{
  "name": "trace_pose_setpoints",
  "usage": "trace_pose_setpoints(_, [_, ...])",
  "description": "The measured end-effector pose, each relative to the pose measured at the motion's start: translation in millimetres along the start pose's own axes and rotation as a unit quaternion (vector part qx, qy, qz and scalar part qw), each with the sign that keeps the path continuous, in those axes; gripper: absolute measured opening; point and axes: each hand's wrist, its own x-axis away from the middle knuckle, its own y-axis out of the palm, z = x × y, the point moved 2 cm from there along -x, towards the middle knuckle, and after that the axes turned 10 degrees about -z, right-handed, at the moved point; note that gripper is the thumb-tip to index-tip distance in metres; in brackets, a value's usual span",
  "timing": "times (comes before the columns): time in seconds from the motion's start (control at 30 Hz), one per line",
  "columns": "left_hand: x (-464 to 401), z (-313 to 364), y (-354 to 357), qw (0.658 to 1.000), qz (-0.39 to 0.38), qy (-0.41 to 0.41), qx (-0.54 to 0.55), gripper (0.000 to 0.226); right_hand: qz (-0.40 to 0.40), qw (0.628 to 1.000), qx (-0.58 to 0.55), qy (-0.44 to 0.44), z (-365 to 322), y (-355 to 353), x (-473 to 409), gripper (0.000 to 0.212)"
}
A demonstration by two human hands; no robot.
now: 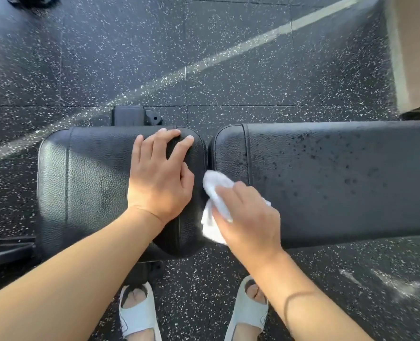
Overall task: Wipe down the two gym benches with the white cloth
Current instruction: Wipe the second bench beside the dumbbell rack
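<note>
Two black padded bench pads lie end to end across the view. On the left pad (88, 183) rests my left hand (159, 178), fingers spread and lightly bent over its far right edge. My right hand (248, 217) holds the crumpled white cloth (214, 193) and presses it at the left end of the right pad (339, 178), beside the narrow gap between the pads. Dark wet spots speckle the right pad's surface.
Speckled black rubber floor (204, 57) surrounds the bench, crossed by a pale diagonal stripe. A bench frame part (135, 116) sticks out behind the left pad. A beige block (415, 50) stands at the far right. My feet in pale sandals (140, 313) stand below.
</note>
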Motion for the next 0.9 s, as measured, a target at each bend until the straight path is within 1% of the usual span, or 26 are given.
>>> trace_pose_setpoints(0.03, [-0.5,-0.1,1.3,1.0,0.0,-0.001,-0.001,0.05,0.029,0.999,0.008,0.018,1.5,0.0,-23.8,0.013])
trace_pose_setpoints(0.1, [0.1,1.4,2.2,1.0,0.003,0.0,-0.007,0.05,0.061,0.996,-0.011,0.057,6.2,0.1,-79.4,0.017])
trace_pose_setpoints(0.2, [-1.2,1.4,0.7,1.0,0.005,0.001,-0.01,0.051,0.059,0.991,-0.046,0.107,11.8,-1.5,-141.9,0.018])
trace_pose_setpoints(0.27, [-2.1,2.3,0.4,1.0,0.005,0.0,-0.011,0.051,0.06,0.992,-0.052,0.1,12.2,-1.9,-147.7,0.017])
trace_pose_setpoints(0.33, [-1.5,2.8,0.1,1.0,0.003,-0.002,-0.01,0.051,0.066,0.994,-0.047,0.078,9.4,-4.4,-122.4,0.018])
trace_pose_setpoints(0.43, [-0.7,2.6,-0.1,1.0,-0.003,-0.002,-0.009,0.052,0.066,0.996,-0.041,0.041,4.2,1.8,-45.0,0.018])
trace_pose_setpoints(0.53, [-0.7,0.8,1.3,1.0,0.002,0.003,-0.01,0.051,0.026,0.996,-0.075,-0.036,5.9,11.3,33.7,0.035])
trace_pose_setpoints(0.57, [-0.3,0.5,1.9,1.0,0.004,0.005,-0.011,0.051,0.018,0.995,-0.08,-0.057,8.0,12.1,46.0,0.038])
trace_pose_setpoints(0.6, [-0.1,0.0,2.5,1.0,0.005,0.006,-0.011,0.051,0.016,0.994,-0.078,-0.071,10.0,10.5,47.3,0.036])
trace_pose_setpoints(0.63, [-0.1,-0.5,2.8,1.0,0.005,0.006,-0.01,0.051,0.023,0.995,-0.062,-0.075,11.8,8.9,40.0,0.029])
trace_pose_setpoints(0.7, [0.1,-0.1,3.4,1.0,0.003,0.006,-0.01,0.052,0.067,0.997,-0.006,-0.043,15.4,4.5,3.5,0.01])
trace_pose_setpoints(0.73, [0.2,0.0,3.4,1.0,0.003,0.006,-0.01,0.052,0.094,0.996,0.004,-0.002,19.9,2.4,-22.4,0.004])
trace_pose_setpoints(0.8, [-0.4,-0.2,3.1,1.0,0.003,0.005,-0.009,0.052,0.128,0.986,-0.046,0.095,34.2,-3.0,-80.9,0.017])
trace_pose_setpoints(0.83, [-1.1,-0.1,2.8,1.0,0.003,0.006,-0.009,0.051,0.124,0.981,-0.075,0.13,40.6,-5.4,-106.6,0.018])
trace_pose_setpoints(0.9, [-1.6,0.7,2.5,1.0,0.0,0.006,-0.009,0.051,0.109,0.978,-0.088,0.154,42.7,-7.0,-134.4,0.017])
